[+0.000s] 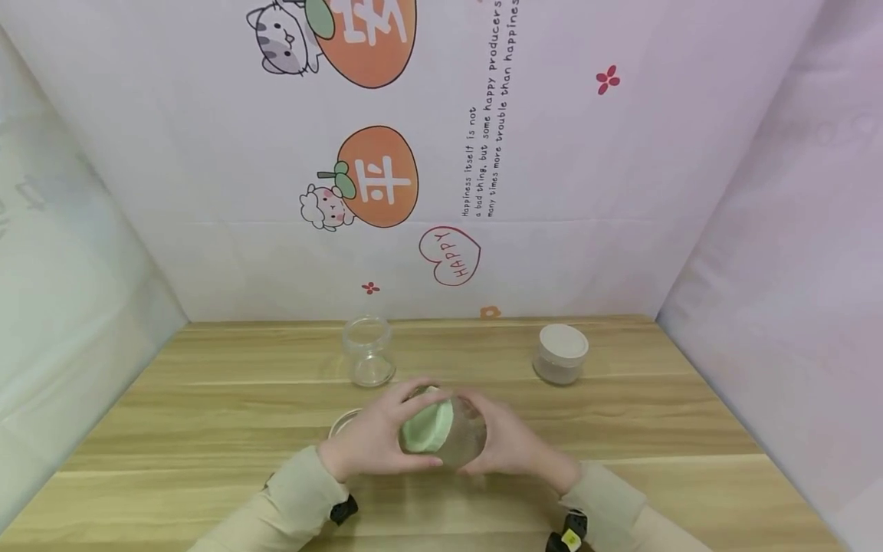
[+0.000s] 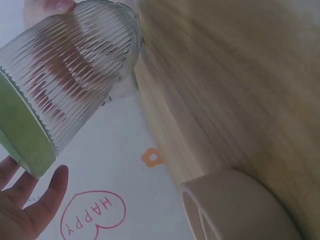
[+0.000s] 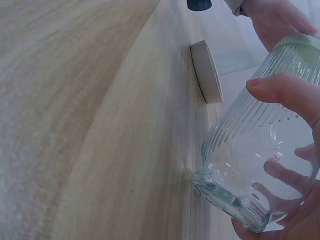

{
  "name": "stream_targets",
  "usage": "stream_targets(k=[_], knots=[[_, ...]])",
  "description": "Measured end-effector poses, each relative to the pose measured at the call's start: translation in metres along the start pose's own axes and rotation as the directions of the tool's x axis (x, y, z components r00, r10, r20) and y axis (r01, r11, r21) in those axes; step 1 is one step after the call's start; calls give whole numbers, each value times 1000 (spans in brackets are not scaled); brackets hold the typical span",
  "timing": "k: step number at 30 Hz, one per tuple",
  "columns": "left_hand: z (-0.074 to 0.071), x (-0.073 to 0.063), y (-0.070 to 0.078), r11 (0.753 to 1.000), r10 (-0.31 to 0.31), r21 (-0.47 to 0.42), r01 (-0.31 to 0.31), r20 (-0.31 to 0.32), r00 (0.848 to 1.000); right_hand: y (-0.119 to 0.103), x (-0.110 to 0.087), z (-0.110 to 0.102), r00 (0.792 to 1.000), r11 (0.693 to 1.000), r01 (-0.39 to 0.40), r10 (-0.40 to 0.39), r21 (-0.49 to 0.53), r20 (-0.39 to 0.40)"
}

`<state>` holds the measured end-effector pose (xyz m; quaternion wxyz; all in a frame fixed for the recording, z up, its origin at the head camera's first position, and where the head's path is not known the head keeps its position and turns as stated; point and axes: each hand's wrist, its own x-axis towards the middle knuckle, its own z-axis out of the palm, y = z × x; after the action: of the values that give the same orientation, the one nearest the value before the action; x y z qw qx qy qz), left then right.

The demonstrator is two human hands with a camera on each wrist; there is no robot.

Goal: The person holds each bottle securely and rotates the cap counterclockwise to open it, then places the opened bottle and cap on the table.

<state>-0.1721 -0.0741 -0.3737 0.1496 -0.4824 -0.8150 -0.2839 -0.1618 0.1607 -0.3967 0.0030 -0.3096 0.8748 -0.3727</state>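
Note:
A clear ribbed glass jar (image 3: 260, 150) with a pale green lid (image 1: 428, 429) is tilted between both hands, its lid end toward the left. My left hand (image 1: 372, 441) holds the lid, with thumb and fingers spread around its rim. Around the glass body curl the thumb and fingers of my right hand (image 1: 513, 441). Through the glass, the right fingers show in the right wrist view. The jar's thick base sits low in that view, close to the tabletop.
A white lid (image 3: 206, 72) lies on the wooden table (image 1: 241, 399), partly behind the left hand in the head view. Farther back stand an uncovered clear jar (image 1: 371, 356) and, to the right, a small jar with a white lid (image 1: 562, 354). A printed cloth wall (image 1: 552, 192) rises behind.

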Motion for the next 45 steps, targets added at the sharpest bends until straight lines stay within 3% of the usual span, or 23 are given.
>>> stream_targets(k=[5, 10, 18, 26, 37, 40, 45], knots=[[3, 1, 0, 989, 67, 130, -66, 0, 998, 0, -2, -1, 1000, 1000, -1, 1, -12, 16], [6, 3, -2, 954, 136, 272, -129, -7, 991, 2, -3, -1, 1000, 1000, 20, -20, -13, 10], [12, 6, -3, 904, 189, 403, -145, -71, 979, 4, -3, 1, 1000, 999, 29, -29, 13, 5], [16, 6, -5, 906, 191, 401, -134, -105, 976, 5, -1, 1, 1000, 999, 26, -26, -30, -12], [26, 11, -9, 902, 264, 400, -161, -216, 940, 9, -2, 1, 999, 1000, 21, -21, 6, -26], [26, 13, -7, 908, 254, 389, -155, -217, 943, 10, -2, 0, 1000, 1000, 12, -12, 1, -29], [25, 15, -3, 926, 196, 360, -115, -196, 961, 10, -3, -1, 999, 1000, -20, 21, 8, -35]])
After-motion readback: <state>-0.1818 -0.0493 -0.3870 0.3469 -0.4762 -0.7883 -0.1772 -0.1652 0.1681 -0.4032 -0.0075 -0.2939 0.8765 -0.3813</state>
